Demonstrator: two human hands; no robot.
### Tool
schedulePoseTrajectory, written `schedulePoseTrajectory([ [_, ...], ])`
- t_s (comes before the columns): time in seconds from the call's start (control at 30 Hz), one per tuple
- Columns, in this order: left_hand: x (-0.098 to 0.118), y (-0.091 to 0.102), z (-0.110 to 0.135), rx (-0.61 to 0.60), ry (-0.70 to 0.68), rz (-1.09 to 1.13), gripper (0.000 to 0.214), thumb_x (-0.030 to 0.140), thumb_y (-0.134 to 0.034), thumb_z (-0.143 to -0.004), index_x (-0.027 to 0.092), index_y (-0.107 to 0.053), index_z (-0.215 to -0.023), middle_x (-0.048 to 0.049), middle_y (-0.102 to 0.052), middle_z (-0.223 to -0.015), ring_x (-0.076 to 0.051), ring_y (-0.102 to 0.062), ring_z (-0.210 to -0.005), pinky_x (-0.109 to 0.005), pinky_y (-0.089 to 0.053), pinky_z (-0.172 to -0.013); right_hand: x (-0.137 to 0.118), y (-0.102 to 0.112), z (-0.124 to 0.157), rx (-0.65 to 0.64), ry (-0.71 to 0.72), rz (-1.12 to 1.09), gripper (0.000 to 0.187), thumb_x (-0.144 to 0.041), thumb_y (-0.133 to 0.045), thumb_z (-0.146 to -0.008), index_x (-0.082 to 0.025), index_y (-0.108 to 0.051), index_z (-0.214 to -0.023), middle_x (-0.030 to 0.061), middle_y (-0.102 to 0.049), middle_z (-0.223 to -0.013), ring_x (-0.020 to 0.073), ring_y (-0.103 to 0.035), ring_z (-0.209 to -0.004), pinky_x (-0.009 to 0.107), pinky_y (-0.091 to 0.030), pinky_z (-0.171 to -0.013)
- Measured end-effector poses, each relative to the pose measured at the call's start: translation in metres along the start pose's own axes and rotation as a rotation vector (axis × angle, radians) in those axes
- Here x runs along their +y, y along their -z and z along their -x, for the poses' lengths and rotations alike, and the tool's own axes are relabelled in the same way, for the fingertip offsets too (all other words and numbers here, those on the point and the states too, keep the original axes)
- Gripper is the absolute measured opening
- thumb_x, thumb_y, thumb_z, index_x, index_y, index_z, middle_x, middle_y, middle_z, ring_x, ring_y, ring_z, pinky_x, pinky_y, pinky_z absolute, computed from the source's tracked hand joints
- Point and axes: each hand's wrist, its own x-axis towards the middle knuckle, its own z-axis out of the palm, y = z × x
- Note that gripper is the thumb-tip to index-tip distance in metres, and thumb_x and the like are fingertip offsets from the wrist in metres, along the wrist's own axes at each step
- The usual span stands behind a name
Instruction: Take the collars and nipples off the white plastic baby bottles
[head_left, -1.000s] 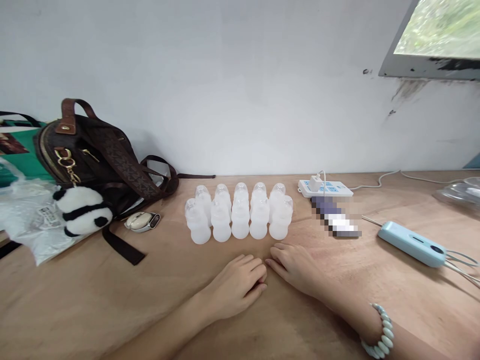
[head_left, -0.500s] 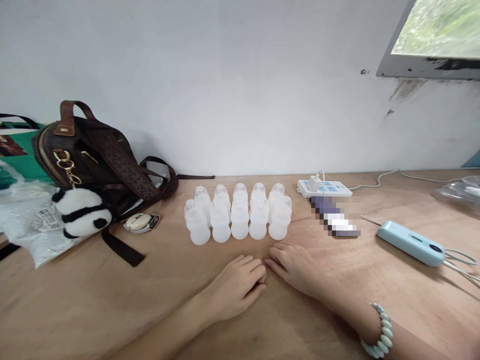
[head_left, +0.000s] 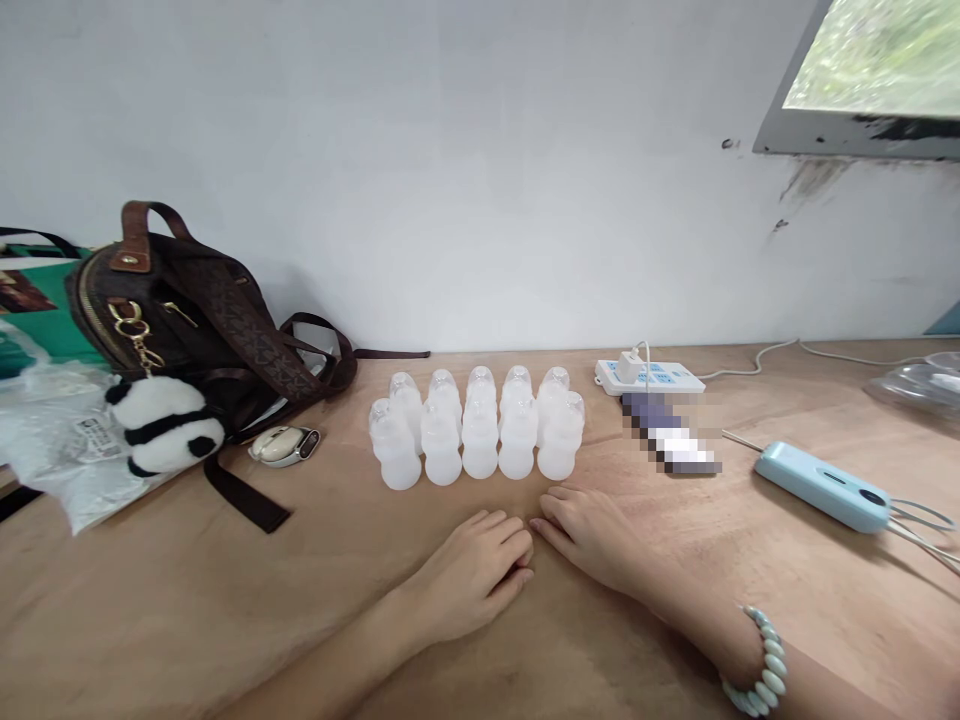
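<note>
Several white milky baby bottles with clear domed caps stand upright in two rows on the wooden table; one front bottle (head_left: 480, 440) is at the middle. My left hand (head_left: 480, 570) rests on the tabletop in front of them, back upward, its fingers loosely curled under and the thumb alongside. Just right of it lies my right hand (head_left: 589, 530), also with curled fingers, its thumb pointing toward the left hand. The right hand is nearest the front bottle at the right end (head_left: 559, 450), not touching it. No object shows in either hand; the palms are hidden.
On the left are a dark backpack (head_left: 202, 300) with a panda plush (head_left: 169, 425), a plastic bag (head_left: 52, 440) and a small beige device (head_left: 281, 445). To the right lie a power strip (head_left: 667, 377), a pixelated object (head_left: 667, 435), a light-blue device (head_left: 821, 485) and cables.
</note>
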Motion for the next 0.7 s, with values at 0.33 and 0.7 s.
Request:
schedulePoseTrajectory([
  [0.33,0.0001,0.0001,-0.0001,0.004,0.001,0.001,0.015,0.015,-0.054,-0.093,0.021,-0.047,-0.081,-0.0005,-0.061,-0.085,-0.02,-0.053,-0.079,-0.031,-0.04,-0.075,0.0005,-0.0022,-0.0005,0.007,-0.001,-0.002,0.026,-0.023,-0.054,-0.097,-0.017,-0.062,-0.073,0.0054,-0.071,-0.078,0.019,-0.065,-0.071,0.029,-0.028,-0.058],
  [0.7,-0.0016,0.0001,-0.0003,0.007,-0.01,0.006,0.013,0.016,-0.053,-0.093,0.021,-0.048,-0.082,0.0,-0.06,-0.084,-0.019,-0.053,-0.078,-0.031,-0.041,-0.075,-0.0006,-0.0005,-0.001,-0.003,-0.006,-0.01,0.027,-0.023,-0.053,-0.098,-0.018,-0.062,-0.073,0.0058,-0.07,-0.078,0.0193,-0.064,-0.071,0.029,-0.028,-0.058],
])
